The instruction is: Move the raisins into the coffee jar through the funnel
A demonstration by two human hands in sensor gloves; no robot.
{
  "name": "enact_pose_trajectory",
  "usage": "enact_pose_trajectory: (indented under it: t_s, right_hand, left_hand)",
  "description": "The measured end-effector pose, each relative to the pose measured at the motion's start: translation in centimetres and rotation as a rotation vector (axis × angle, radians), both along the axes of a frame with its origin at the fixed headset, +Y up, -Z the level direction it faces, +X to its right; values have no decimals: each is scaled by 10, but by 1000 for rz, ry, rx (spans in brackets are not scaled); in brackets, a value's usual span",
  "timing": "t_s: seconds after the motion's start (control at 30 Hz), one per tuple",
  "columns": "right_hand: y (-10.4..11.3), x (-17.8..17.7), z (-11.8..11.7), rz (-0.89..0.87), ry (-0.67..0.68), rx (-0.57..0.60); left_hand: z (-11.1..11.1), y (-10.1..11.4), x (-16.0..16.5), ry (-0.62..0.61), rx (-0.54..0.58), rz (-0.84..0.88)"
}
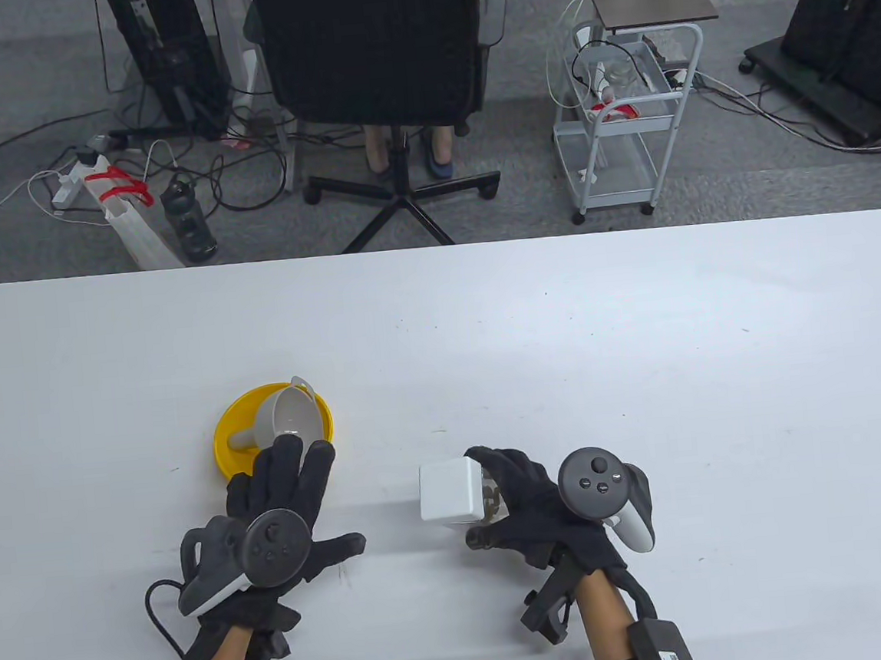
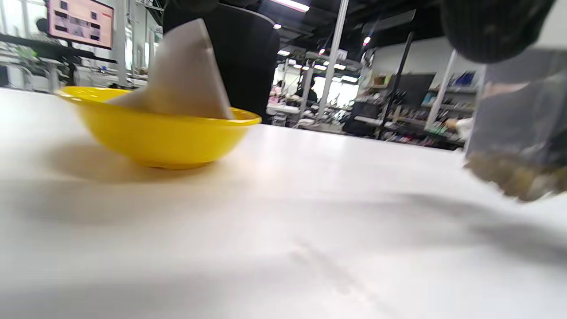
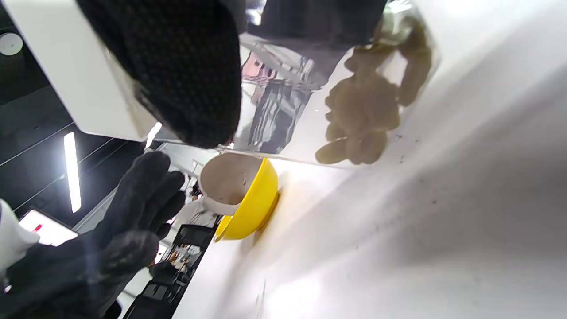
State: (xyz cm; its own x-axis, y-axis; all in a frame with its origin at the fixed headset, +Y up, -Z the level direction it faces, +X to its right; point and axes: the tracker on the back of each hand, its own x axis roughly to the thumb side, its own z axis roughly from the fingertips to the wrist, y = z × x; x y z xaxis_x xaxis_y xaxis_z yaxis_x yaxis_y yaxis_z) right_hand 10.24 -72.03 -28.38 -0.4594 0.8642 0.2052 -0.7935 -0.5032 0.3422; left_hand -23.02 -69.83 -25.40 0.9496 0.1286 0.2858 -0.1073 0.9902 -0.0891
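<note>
Black-gloved right hand (image 1: 533, 503) grips the white-lidded coffee jar (image 1: 455, 492), raisins (image 3: 367, 110) inside. Left hand (image 1: 286, 505) flat, fingers spread, holding nothing, fingertips at yellow bowl (image 1: 234, 440); funnel (image 1: 283, 419) lies in it.

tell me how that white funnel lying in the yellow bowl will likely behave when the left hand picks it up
The funnel looks like thin rigid plastic, so probably stiff and light. It lies on its side in the yellow bowl, so its round cone may roll or pivot when nudged. The left hand, fingers spread, could probably hook the small loop at its rim.
</note>
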Motion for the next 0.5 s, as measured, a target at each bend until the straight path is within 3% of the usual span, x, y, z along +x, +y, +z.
enact_pose_trajectory:
  t_s: [0.33,0.5]
  right_hand:
    - [-17,-2,-7,90,-114,-45]
    - [-20,-7,-8,118,-103,-61]
  left_hand:
    - [8,4,10,-6,43,-17]
    - [8,2,11,-3,35,-44]
